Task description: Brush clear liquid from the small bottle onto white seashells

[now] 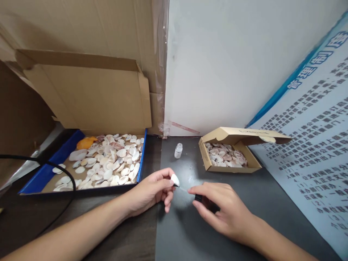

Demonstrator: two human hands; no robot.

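Note:
Between the thumb and fingers of my left hand [157, 190] is a small white seashell [175, 179], pinched by its edge. My right hand [220, 206] is closed around a black brush cap [198, 198]. A thin, pale brush stem [182, 189] runs from the cap toward the shell, its dark tip at or very near the shell's lower edge; I cannot tell whether they touch. Just beyond my hands a small white bottle [178, 150] stands upright without a cap. Its label is too small to read.
A blue-sided box [141, 156] full of loose shells and an orange item [86, 143] lies open at left. At right, a smaller cardboard box [233, 169] with a raised lid holds more shells. A black cable [71, 177] loops across the left. A white wall [212, 65] stands behind.

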